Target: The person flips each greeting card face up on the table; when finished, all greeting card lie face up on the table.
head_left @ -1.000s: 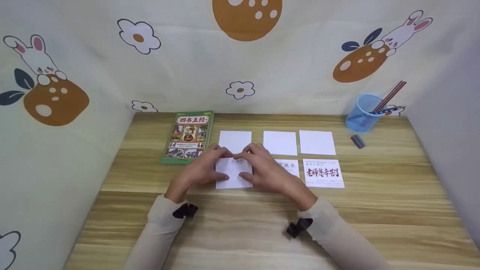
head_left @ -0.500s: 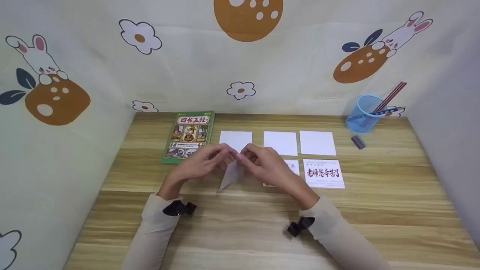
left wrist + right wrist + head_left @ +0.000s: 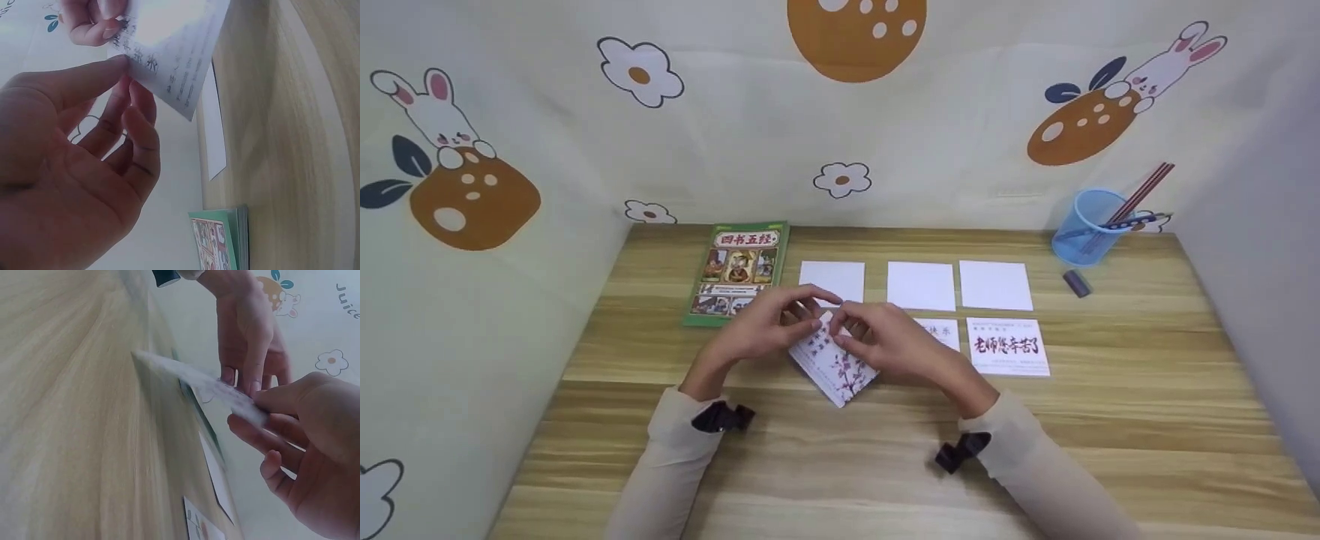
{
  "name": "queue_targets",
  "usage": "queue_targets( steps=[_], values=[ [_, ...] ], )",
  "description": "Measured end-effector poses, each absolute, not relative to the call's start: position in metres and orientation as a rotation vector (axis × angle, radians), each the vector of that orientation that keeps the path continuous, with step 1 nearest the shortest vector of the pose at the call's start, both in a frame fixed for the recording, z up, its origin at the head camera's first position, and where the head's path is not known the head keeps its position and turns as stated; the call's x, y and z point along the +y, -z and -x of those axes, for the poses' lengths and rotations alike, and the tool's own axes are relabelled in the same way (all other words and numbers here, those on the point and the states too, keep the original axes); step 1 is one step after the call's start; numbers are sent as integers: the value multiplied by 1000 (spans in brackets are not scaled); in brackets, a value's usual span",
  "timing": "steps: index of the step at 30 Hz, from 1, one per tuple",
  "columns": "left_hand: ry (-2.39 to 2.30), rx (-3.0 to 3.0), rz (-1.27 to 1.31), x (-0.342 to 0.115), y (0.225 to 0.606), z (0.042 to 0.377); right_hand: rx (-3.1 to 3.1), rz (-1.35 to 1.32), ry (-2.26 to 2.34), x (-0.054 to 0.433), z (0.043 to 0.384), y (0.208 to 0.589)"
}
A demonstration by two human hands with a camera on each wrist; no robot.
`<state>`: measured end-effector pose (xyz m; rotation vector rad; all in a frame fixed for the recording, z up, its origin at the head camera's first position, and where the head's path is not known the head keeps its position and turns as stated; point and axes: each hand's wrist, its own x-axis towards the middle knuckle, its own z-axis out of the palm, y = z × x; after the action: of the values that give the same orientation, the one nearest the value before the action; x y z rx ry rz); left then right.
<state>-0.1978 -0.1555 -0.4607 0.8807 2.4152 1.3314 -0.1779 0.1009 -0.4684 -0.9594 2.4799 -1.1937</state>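
Observation:
Both hands hold a white square card (image 3: 836,367) tilted above the table, its printed side with dark characters and pink blossoms facing up. My right hand (image 3: 892,341) pinches it between thumb and fingers. My left hand (image 3: 769,322) has thumb and fingertips at the card's left corner; in the left wrist view the thumb presses on the card (image 3: 174,62) edge, the fingers behind it. On the table, a blank white card (image 3: 832,281) lies just beyond the hands. To its right are two more blank cards (image 3: 921,286). Nearer, a printed card (image 3: 937,334) is partly hidden by my right hand.
A card with red characters (image 3: 1006,346) lies at the right of the near row. A green book (image 3: 739,262) lies at the left. At the back right stands a blue pen cup (image 3: 1091,232) with pencils, a small dark block (image 3: 1076,283) before it.
The card, blank side up and flat a second ago, has been lifted, stood on edge and turned over, so print and blossoms now show. Both hands stay close together at it.

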Motion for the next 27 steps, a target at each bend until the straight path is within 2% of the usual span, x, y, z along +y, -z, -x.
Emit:
queue_targets(
  steps=[12,27],
  values=[
    [-1117,2624,-559,-164,470,199,2695,852,927,107,179,480],
    [-933,2673,-392,-159,476,199,2776,908,756,110,183,488]
  ],
)
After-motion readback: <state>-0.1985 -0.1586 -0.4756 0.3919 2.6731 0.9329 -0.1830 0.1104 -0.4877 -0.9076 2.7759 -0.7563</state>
